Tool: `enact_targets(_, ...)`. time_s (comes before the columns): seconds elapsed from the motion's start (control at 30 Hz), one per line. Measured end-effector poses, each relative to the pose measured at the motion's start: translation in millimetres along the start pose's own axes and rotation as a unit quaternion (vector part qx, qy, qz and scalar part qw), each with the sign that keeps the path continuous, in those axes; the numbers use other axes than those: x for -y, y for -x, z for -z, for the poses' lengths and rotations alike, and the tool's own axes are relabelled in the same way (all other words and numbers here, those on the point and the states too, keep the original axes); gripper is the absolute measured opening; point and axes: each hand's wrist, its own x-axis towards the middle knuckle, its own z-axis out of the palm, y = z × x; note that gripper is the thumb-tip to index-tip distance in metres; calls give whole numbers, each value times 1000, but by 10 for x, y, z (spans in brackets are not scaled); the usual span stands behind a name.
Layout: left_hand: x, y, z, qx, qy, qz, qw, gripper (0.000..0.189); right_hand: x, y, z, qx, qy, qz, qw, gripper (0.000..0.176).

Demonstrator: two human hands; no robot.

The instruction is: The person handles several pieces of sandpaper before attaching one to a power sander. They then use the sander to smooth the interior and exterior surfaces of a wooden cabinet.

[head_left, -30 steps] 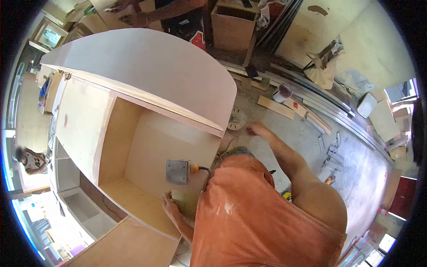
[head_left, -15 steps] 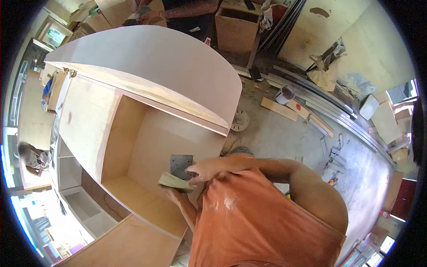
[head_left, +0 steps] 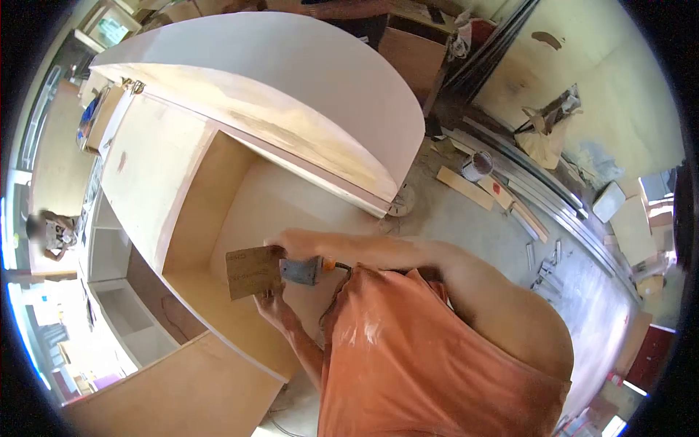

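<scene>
My left hand (head_left: pixel 271 300) pinches the lower edge of a brown sheet of sandpaper (head_left: pixel 251 275), its printed back facing up. At the sheet's upper right corner, the fingers of my right hand (head_left: pixel 277 246) close on it, partly in shadow. Just right of the sheet is a power sander's dark grey square pad (head_left: pixel 298 271), with an orange part and a black cord behind it. What supports the sander is hidden. Beneath both hands lies the open compartment of a wooden cabinet (head_left: pixel 207 197).
A curved pale panel (head_left: pixel 291 65) rises along the cabinet's far side. Planks (head_left: pixel 466 188), an open can (head_left: pixel 478 166) and metal lengths (head_left: pixel 546 193) lie on the floor to the right. Another person (head_left: pixel 57 234) is at the far left; another person's arm (head_left: pixel 342 9) shows at the top.
The sandpaper, seen edge-on and folded-looking before, now lies spread with its printed back showing. Both hands moved left with it, and my right hand closed on its corner. The view shifted.
</scene>
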Motion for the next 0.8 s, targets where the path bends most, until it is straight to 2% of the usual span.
enact_targets(0.07,138,-108,68,-39,-18,-22,999,39,-157,-228,-12,37,64,118,990,26)
enact_targets(0.1,161,-196,49,-33,-61,-27,997,37,-267,-315,-27,44,60,123,990,26)
enact_targets(0.17,331,-306,101,-37,-107,-31,993,35,-428,-444,-87,79,36,60,994,26)
enact_targets(0.2,516,-382,130,-17,-158,-38,987,32,-372,-436,-62,84,36,64,994,26)
enact_targets(0.27,523,-383,59,3,-210,-45,977,30,-254,-315,73,138,90,-118,979,26)
enact_targets(0.33,273,-192,-149,-11,-90,61,994,26,-354,-293,150,170,105,-112,973,28)
enact_targets(0.37,532,-240,-11,19,-109,6,994,28,-420,-261,168,201,119,-112,966,30)
enact_targets(0.4,566,-206,-7,16,-111,8,994,28,-406,-204,206,205,117,-112,965,30)
enact_targets(0.47,608,-157,-127,-27,-118,-47,992,24,-340,-107,357,192,64,-105,974,30)
enact_targets(0.5,590,-147,-148,-32,-116,-46,992,24,-350,-56,401,197,66,-103,973,30)
enact_targets(0.57,499,-139,-178,20,-105,-18,994,18,-369,9,502,176,48,-140,973,33)
enact_targets(0.6,466,-151,-207,4,-101,-22,995,18,-309,75,604,159,26,-138,977,33)
enact_targets(0.63,440,-165,-243,22,-69,17,997,16,-247,146,706,144,4,-136,980,34)
enact_targets(0.67,416,-179,-290,43,-36,55,997,15,-431,146,697,157,10,-126,980,34)
enact_targets(0.73,411,-221,-378,40,-6,31,999,13,-975,65,623,204,6,-173,964,33)
enact_targets(0.8,485,-303,-394,70,-87,37,993,15,-730,128,754,193,14,-188,963,33)
